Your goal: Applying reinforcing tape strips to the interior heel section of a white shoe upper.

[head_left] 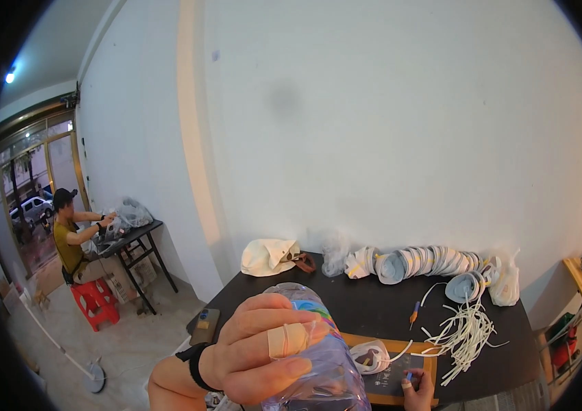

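My left hand, with a dark band at the wrist and a beige bandage on one finger, is wrapped round a large clear plastic bottle with a colourful label, held close in front of me. The bottle's lower end runs out of view. At the lower right, my right hand has its fingers closed on a small blue object, mostly hidden in the grip. Nearby, a round white piece with a trailing strip lies on a brown-edged board. A blue-and-orange tool rests on the table beyond.
On the black table lie a cream cloth cap, a row of nested white-grey cups, a bundle of white strips, a plastic bag and a phone. A person sits at another table on the left.
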